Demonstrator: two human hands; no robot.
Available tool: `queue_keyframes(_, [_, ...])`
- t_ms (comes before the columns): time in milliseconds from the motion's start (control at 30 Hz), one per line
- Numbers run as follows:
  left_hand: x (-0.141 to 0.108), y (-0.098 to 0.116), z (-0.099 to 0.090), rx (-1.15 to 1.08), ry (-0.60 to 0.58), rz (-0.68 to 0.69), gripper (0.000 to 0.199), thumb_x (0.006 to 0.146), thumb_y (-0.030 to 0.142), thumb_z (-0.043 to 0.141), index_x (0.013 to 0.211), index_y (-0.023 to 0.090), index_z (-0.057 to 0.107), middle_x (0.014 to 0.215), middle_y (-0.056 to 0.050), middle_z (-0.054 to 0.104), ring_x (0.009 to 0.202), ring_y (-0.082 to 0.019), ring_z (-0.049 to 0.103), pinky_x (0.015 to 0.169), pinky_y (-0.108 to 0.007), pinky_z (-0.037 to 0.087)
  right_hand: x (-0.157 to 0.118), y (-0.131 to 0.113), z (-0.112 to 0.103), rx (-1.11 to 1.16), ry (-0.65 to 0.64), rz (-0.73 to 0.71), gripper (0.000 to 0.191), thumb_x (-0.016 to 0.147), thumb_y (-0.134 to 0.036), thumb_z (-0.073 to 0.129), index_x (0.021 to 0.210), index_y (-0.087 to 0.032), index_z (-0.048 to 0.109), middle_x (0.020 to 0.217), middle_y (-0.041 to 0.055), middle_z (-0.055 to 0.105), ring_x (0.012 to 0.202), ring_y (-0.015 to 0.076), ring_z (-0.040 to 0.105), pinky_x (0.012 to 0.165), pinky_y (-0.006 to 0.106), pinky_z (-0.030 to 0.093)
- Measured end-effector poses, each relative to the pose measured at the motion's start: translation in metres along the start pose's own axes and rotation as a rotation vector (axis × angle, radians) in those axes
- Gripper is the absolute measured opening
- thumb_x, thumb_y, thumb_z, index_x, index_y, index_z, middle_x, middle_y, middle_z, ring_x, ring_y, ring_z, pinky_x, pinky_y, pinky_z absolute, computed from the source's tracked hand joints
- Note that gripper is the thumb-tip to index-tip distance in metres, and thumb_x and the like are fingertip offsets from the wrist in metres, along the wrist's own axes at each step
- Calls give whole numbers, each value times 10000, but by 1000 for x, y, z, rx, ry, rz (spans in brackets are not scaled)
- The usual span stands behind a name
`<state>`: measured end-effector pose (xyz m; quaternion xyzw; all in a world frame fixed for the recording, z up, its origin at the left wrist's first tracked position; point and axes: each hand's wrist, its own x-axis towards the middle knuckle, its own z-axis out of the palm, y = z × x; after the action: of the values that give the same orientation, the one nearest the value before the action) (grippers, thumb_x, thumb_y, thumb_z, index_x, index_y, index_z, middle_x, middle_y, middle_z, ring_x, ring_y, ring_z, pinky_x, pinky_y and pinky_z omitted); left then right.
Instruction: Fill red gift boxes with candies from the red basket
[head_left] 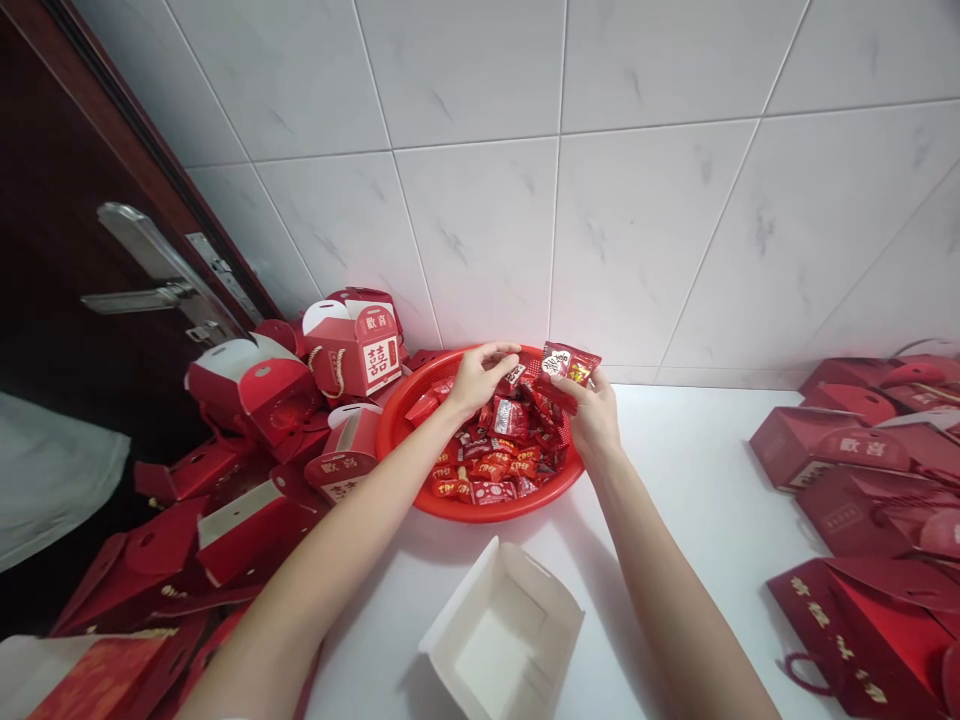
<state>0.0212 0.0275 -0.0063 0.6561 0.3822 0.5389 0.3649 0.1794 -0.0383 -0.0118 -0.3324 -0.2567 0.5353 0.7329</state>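
A red wrapped candy packet point(570, 362) with white and yellow print is pinched in my right hand point(596, 415), at the right rim of a red plastic basket point(480, 513). My left hand point(480, 380) hovers over the basket's back left part, fingers stretched and a little apart. Just by its thumb lies another small red packet point(515, 374); whether they touch I cannot tell. Many wrapped candies point(495, 465) in red and orange fill the basket. In front of it, between my forearms, stands an open box point(502, 640) showing a white, bare inside.
Red gift boxes point(255, 400) with open lids pile up at the left, beside a dark door with a metal handle point(142, 298). More red boxes point(862, 500), mostly folded shut, line the right side of the white table point(697, 480). A tiled wall point(465, 240) stands behind.
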Motion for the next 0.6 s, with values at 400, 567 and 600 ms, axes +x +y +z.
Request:
queue_keyframes(400, [-7,12,5,-263,-96,-158,522,564,230,880,1051,155,707,878,-17,715,833,-170,661,854,-353,524,2,3,0,-62,-30,12,422,529,-106,814,906,-187,644,810,-5,771,721,173,715,762,330,610])
queue_keyframes(567, [-6,14,7,-278,-61,-134,551,560,257,905,1060,155,696,840,13,690,819,-151,655,862,-340,533,1,3,-1,-99,-77,41,454,510,-115,825,923,-194,654,837,3,776,752,193,722,762,337,606])
queue_keyframes(600, [-6,13,7,-265,-63,-127,538,571,259,902,1057,154,695,847,10,692,829,-153,656,872,-344,535,0,2,-1,-113,-104,47,452,516,-126,829,928,-198,658,844,4,777,756,197,723,758,341,607])
